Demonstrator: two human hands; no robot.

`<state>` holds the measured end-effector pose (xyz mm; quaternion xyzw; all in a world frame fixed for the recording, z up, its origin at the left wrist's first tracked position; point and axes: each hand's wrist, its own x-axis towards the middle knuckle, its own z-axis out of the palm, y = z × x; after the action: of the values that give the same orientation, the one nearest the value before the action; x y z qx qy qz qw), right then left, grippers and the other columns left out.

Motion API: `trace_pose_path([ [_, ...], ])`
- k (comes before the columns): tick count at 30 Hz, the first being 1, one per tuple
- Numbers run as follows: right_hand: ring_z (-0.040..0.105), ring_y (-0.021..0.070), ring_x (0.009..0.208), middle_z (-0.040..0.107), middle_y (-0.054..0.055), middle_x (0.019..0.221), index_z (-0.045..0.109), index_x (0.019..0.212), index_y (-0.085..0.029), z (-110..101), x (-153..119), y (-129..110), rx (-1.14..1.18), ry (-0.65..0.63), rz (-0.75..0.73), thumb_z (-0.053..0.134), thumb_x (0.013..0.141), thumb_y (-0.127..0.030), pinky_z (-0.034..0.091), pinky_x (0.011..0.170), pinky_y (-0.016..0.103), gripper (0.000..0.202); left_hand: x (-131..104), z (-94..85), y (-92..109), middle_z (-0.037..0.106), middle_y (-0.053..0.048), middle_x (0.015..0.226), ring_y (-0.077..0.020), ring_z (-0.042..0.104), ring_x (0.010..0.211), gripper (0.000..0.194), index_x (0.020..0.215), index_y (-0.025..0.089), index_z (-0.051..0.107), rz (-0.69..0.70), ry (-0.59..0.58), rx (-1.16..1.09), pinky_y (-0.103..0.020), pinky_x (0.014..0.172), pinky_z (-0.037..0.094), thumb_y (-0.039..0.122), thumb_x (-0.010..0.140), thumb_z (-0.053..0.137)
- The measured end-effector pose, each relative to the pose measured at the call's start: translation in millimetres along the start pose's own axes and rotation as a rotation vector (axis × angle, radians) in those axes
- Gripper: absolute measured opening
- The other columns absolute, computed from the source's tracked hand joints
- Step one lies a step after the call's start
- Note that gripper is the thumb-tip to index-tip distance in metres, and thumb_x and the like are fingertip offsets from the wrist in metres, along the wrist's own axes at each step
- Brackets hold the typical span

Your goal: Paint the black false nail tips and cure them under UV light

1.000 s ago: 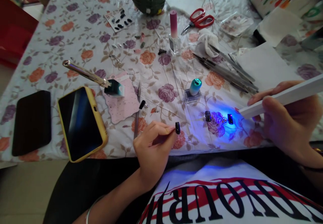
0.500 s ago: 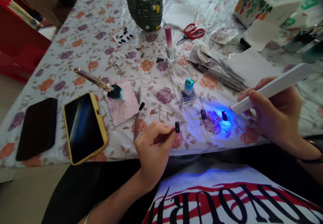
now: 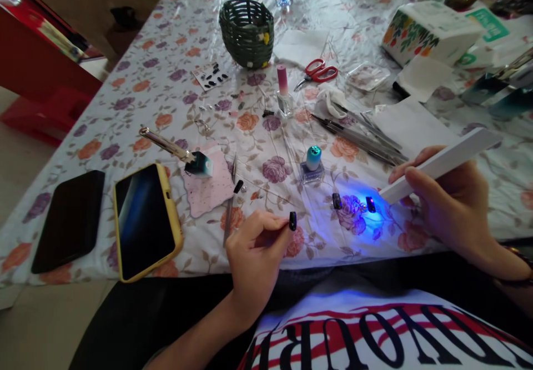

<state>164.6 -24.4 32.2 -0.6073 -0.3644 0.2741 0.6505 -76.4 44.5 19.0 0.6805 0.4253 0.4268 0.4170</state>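
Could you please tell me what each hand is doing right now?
Left hand: closed, pinching a small black nail tip.
Right hand: closed around a white stick-shaped lamp, blue light on.

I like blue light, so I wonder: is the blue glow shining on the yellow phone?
No, the blue glow falls on the flowery cloth by the right hand, while the yellow phone lies left of the left hand.

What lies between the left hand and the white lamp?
In the head view, going from the left hand: a black nail tip, then, nearer the white lamp, a blue-lit nail tip, both on the flowered tablecloth.
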Motion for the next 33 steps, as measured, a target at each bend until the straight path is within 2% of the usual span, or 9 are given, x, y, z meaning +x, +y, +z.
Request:
trace_pose_path([
  [6,0.059,0.0128,0.058,0.064,0.000,0.070,0.055,0.085,-0.022,1.8,-2.8,-3.4,-0.015,0.001,0.056,0.067,0.071,-0.022,0.042,0.040,0.021,0.019,-0.2,-0.2,-1.6,0.057,0.002,0.066,-0.0094,0.055,0.061,0.015,0.063,0.017,0.055,-0.013,-0.004,-0.002,-0.021,0.057,0.045,0.007,0.068,0.065],
  [15,0.053,0.0097,0.045,0.063,-0.001,0.069,0.052,0.086,-0.022,2.7,-3.4,-6.9,-0.030,-0.007,0.075,0.066,0.072,-0.024,0.040,0.038,0.020,0.021,0.3,-1.1,1.6,0.059,0.004,0.068,-0.0078,0.056,0.064,0.015,0.063,0.018,0.056,-0.001,0.019,-0.003,-0.017,0.058,0.045,0.006,0.066,0.066],
  [33,0.053,0.0084,0.048,0.064,-0.001,0.070,0.052,0.084,-0.022,1.7,-3.6,-6.3,-0.066,-0.028,0.078,0.065,0.073,-0.028,0.041,0.040,0.019,0.019,0.3,-0.1,0.2,0.061,-0.001,0.071,-0.0115,0.057,0.064,0.013,0.061,0.016,0.057,-0.050,-0.034,-0.023,-0.022,0.058,0.046,0.014,0.071,0.064],
])
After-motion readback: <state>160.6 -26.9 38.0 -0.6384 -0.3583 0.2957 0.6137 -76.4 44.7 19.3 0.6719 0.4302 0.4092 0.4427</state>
